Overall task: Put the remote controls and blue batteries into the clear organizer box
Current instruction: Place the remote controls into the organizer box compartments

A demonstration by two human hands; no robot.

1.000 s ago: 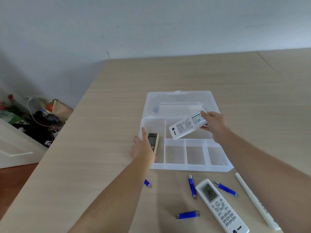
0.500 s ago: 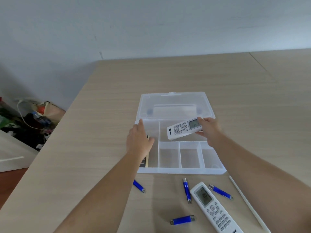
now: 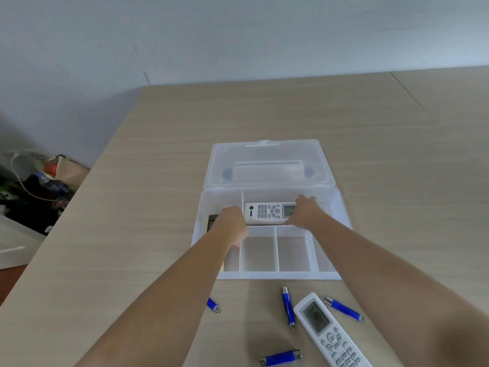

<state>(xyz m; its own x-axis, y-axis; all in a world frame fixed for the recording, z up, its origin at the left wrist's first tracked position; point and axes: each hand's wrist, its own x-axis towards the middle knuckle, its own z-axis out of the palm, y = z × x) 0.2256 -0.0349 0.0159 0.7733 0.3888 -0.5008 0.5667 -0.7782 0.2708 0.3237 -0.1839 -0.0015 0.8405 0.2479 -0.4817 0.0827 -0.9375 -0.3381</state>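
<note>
The clear organizer box (image 3: 280, 275) sits mid-table with its lid (image 3: 267, 154) folded back. A white remote (image 3: 266, 212) lies in the wide back compartment, and my right hand (image 3: 304, 213) grips its right end. My left hand (image 3: 231, 224) is curled over a dark-faced beige remote (image 3: 211, 221) in the long left compartment and hides most of it. The three small front compartments hold nothing. A second white remote (image 3: 328, 332) and several blue batteries (image 3: 288, 307) (image 3: 343, 309) (image 3: 281, 357) (image 3: 213, 305) lie on the table in front of the box.
The wooden table's left edge (image 3: 87, 181) runs diagonally, with bags and cables (image 3: 45, 181) on the floor beyond it. A grey wall backs the table. A seam (image 3: 407, 91) crosses the far right tabletop.
My right hand lowered the white remote from above the box into the back compartment. My left hand pushed the beige remote down into the left compartment. The view shifted closer.
</note>
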